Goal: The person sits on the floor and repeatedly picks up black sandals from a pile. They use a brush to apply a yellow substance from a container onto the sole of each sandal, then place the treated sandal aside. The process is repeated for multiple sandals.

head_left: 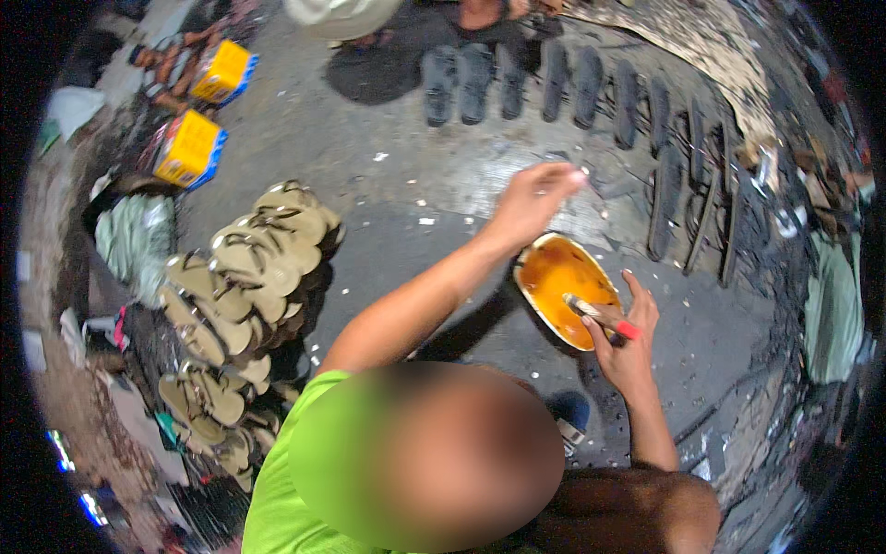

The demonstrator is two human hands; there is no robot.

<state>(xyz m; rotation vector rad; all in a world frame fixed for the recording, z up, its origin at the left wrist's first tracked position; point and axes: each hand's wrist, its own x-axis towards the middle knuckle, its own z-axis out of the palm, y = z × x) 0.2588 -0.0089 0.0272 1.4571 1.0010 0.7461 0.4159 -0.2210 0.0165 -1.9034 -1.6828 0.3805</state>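
My right hand point(631, 346) is closed around a brush point(601, 315) with a red-tipped handle. The brush's pale bristle end reaches into amber, glue-like liquid in a shallow oblong container point(528, 294) with a cream rim. Beyond the container's far left edge, my left hand point(537, 201) is held out above the floor. Its fingers are stretched forward and slightly blurred, and I see nothing held in them. Dark shoe soles point(587, 88) stand in a curved row farther off, bending down the right side.
Tan sandals with dark straps point(268, 254) lie piled on the left. Two yellow and blue boxes point(189, 150) stand at the far left, near pale green bags point(137, 242). Another green bag point(832, 309) lies at the right edge. A round whitish object point(341, 14) is at the top.
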